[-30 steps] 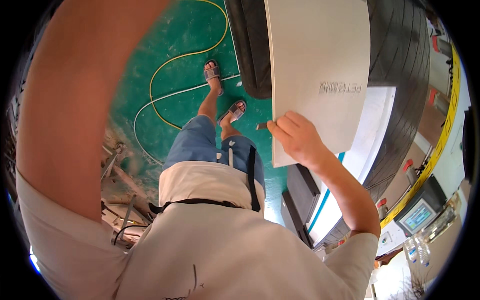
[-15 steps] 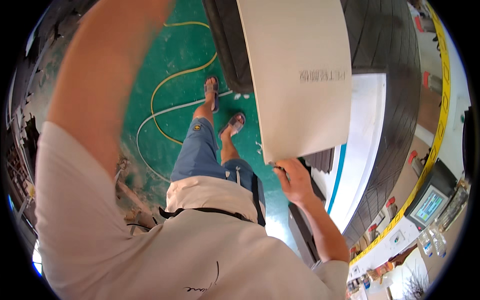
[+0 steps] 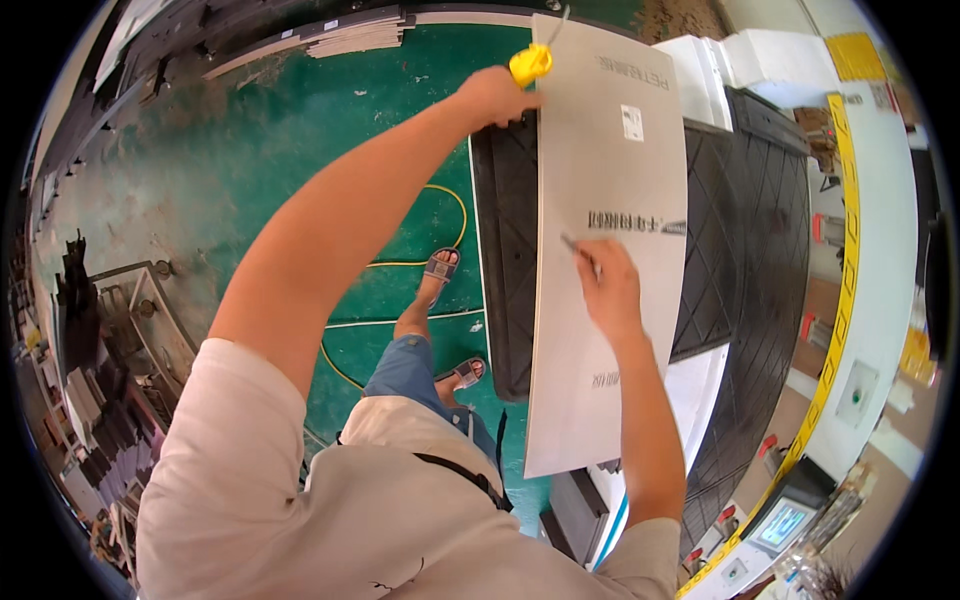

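The green floor [image 3: 250, 200] spreads along the left, and beside it stands a black, grooved surface [image 3: 745, 240]. On that surface lies a long, pale board [image 3: 610, 350], flat side up. Its long axis runs away from the person, nearly straight up the view, with one narrow end toward the body and the other at the far top. The near end reaches out past the black part, and a strip of black shows along the board's left edge. The dark printing on its face reads upside down from here.

The left hand [image 3: 495, 97] is stretched out to the far part of the board's left edge. Its fingers are curled in around a yellow tool [image 3: 530, 65], with one reaching toward the edge; whether it touches the board I cannot tell. The right hand [image 3: 612, 285] is above the middle of the board, thumb and fingers pinched together on a small grey tool [image 3: 570, 242].

The yellow tool's thin tip points away from the person and slightly right. A white label [image 3: 632, 123] sits on the board's far half. The small grey tool points forward and left, toward the board's left edge.
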Action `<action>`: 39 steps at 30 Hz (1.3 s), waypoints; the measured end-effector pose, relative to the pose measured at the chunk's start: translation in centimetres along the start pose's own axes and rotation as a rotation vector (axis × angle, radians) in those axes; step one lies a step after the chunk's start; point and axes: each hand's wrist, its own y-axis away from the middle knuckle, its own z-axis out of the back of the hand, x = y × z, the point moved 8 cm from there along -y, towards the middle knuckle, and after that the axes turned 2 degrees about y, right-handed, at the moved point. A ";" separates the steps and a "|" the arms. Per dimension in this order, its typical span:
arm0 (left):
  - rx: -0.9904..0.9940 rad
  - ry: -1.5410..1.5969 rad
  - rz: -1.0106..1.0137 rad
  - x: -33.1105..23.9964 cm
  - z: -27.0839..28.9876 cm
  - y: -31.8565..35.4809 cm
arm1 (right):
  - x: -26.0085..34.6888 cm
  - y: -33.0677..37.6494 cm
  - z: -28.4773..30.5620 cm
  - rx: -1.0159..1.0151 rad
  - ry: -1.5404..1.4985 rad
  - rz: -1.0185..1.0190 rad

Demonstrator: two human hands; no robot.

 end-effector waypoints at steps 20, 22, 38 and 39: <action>0.085 -0.055 -0.070 -0.4 5.5 -18.1 | 2.3 -22.9 -5.8 0.244 0.292 0.623; 0.126 -0.041 -0.075 -0.1 4.6 -19.2 | 2.0 -13.8 -6.5 0.471 0.301 0.649; -0.187 -0.233 -0.349 -5.1 1.7 -0.3 | 1.7 -15.7 -3.9 0.034 0.256 0.561; -0.132 -0.238 -0.364 -5.2 0.0 2.3 | 1.5 -13.2 -3.9 0.081 0.255 0.545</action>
